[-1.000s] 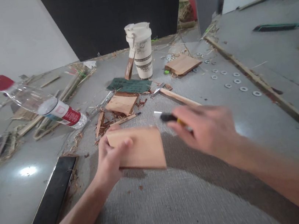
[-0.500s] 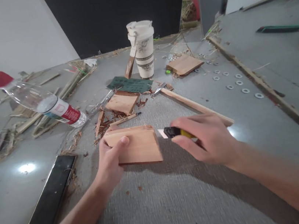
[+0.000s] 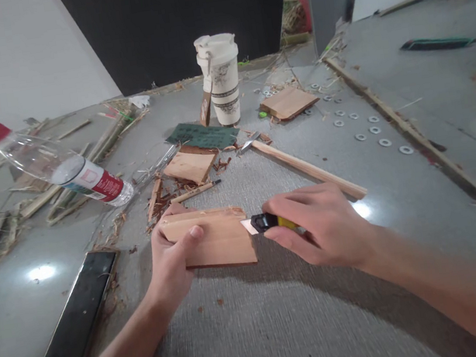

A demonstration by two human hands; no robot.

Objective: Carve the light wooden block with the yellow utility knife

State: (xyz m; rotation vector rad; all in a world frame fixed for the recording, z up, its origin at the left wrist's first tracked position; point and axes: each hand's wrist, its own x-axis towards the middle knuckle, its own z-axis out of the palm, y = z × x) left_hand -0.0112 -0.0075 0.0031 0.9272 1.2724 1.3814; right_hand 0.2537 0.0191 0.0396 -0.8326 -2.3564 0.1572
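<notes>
A flat, pale wooden block [image 3: 220, 243] is gripped at its left end by my left hand [image 3: 172, 247], the thumb lying across its face. My right hand [image 3: 319, 223] is closed round a black and yellow utility knife [image 3: 266, 222], whose blade points left and overlaps the block's right edge. Whether the blade cuts into the wood or only lies against it, I cannot tell. Beyond the block are a thin pencil-like stick [image 3: 195, 191], a second wooden block [image 3: 191, 166] among brown shavings, and a wooden-handled blade tool [image 3: 307, 168].
A tilted plastic bottle [image 3: 87, 179] and a black phone-like slab [image 3: 80, 313] are at left. Farther back stand a white cup [image 3: 224, 80], a dark green sheet [image 3: 200, 135] and another wooden block [image 3: 289, 102]. Several washers [image 3: 375, 130] and a long wooden strip [image 3: 408, 128] lie right.
The knife has moved left, from a gap beside the block to its right edge. The block sits slightly lower in view, and the background has shifted a little left.
</notes>
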